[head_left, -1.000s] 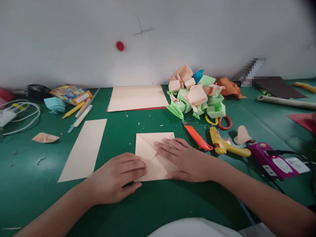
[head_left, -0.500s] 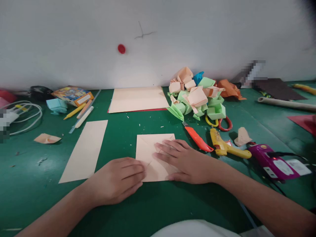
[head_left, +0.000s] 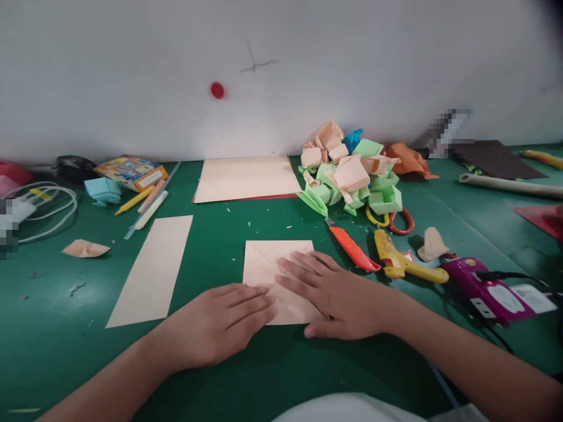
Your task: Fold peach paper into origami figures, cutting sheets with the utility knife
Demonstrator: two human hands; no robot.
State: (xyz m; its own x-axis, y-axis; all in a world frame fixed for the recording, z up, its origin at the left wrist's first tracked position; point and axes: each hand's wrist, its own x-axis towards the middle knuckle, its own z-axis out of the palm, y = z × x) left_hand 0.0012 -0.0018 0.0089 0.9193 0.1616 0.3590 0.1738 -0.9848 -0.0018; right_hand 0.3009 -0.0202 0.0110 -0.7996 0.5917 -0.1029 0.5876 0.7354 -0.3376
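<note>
A square sheet of pale peach paper point(head_left: 259, 258) with diagonal creases lies flat on the green table in front of me. My left hand point(head_left: 229, 322) rests on its lower left part, fingers stretched out together and the thumb out of sight. On its right side lies my right hand point(head_left: 323, 287), palm down with the fingers apart and the thumb reaching past the lower edge. Neither hand grips anything. Left of the square is a cut strip of the same paper point(head_left: 153, 269). The hands cover much of the square's lower and right parts.
A stack of peach sheets point(head_left: 248, 179) lies by the wall. Right of it are a heap of folded paper pieces point(head_left: 352, 173), an orange cutter point(head_left: 354, 249), a yellow glue gun point(head_left: 402, 261) and a purple power adapter point(head_left: 488, 290). Pens point(head_left: 152, 209) lie at left.
My left hand has slid right, further over the paper. My right hand has shifted slightly, its thumb now lower and past the paper's edge. The camera view has moved a little.
</note>
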